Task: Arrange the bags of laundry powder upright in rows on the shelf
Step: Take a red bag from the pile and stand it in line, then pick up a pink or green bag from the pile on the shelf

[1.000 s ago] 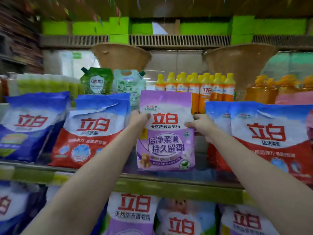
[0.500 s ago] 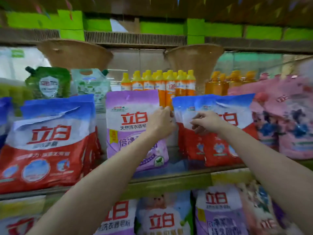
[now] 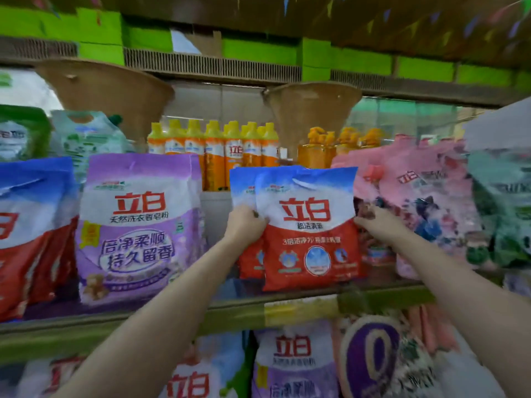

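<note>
Behind the front row: orange bottles with yellow caps, packed close, and two brown woven baskets hanging mouth-up under the top rail. To the left, upright on the shelf: a purple bag, print facing out, and past it another red and blue bag leaning a little. To the right, just beside the held bag: pink bags, blurred, then a green pack at the frame edge. Below the shelf lip, more bags on the lower level, among them a second purple bag.

Between the purple bag and the pink ones: a red bag with a blue and white top, standing on the shelf board near the front edge. Long axis vertical, sealed top edge up, printed face toward the camera, nearly square to the shelf front. Directly behind it and offset left, touching: a twin bag of the same design, also upright, mostly hidden.

Left hand curled at the left edge of the red bag at mid-height, thumb on the front face, fingers wrapped behind. Right hand at the right edge at the same height, fingers closed against the side of the bag; how far round the back, cannot tell. Both forearms reaching up from below, crossing the shelf lip.
</note>
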### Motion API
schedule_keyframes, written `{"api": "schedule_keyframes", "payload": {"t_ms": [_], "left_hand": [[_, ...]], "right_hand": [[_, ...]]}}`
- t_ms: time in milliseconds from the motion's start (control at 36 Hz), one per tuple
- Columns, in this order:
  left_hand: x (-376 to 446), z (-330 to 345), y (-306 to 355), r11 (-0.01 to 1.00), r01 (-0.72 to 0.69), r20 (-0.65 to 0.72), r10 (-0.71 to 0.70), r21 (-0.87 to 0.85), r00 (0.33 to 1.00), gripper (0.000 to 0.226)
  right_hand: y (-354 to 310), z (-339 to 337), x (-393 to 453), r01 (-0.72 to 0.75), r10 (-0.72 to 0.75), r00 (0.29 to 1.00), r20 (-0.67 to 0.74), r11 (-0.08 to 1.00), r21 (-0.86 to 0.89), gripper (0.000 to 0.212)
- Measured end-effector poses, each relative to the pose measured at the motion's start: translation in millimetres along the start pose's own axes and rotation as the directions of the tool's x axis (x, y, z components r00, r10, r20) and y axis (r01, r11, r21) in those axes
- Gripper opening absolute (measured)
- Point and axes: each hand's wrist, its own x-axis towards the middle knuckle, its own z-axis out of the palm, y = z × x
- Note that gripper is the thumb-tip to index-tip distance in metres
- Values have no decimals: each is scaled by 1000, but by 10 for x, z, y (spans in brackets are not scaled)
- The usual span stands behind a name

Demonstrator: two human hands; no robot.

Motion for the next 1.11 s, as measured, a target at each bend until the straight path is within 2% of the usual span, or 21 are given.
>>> {"api": "schedule_keyframes", "payload": {"t_ms": [83,167,250,306,333,389,500,583,639,694,750,806,917,1000,1111], "left_hand": [[-41,122,31,976,140,-56,-151,-168,987,26],[-54,114,50,944,191,-147,-237,-270,960,16],[7,-64,22,907,203,-242,-305,-369,921,16],[40,-208,-26,907,213,-316,-334,-363,888,24],[42,-270,-58,907,234,-337,-355,-349,872,19],[10,-317,-159,897,287,-329,-398,-337,856,6],[-149,-183,-270,897,313,-243,-394,-312,886,15],[-88,-173,-314,886,317,-194,-395,-339,898,6],[42,-175,-384,863,321,-191,-417,-389,889,11],[-3,-220,-255,879,323,-278,-427,-351,860,23],[-143,-237,-32,931,298,-389,-359,-209,848,37],[-216,-185,135,964,233,-420,-267,-132,867,33],[-265,120,396,995,102,-241,-103,-18,965,9],[-269,409,599,997,-8,-98,16,79,995,14],[-291,731,926,974,-140,36,136,180,990,24]], "right_hand": [[-10,119,-93,4,-18,991,130,994,113,26],[-36,156,-50,31,-62,984,165,982,187,15],[-284,104,-13,100,-146,972,182,966,240,17],[-490,125,-16,171,-236,956,177,933,318,21],[-568,160,-36,191,-264,949,174,917,351,23],[-622,260,-82,193,-276,941,197,913,358,15],[-355,491,-119,87,-176,942,285,951,298,4],[-266,506,-59,13,-114,948,298,946,323,17],[-298,434,-29,42,-134,951,279,949,311,11],[-296,382,-21,119,-176,957,231,963,242,6],[-228,327,-86,167,-194,957,214,976,137,12],[-117,293,-128,179,-187,961,205,982,54,18],[61,102,-272,214,-191,969,157,966,-145,20],[179,-124,-332,212,-175,967,183,955,-209,17],[294,-518,-369,221,-172,973,155,888,-403,14]]}}
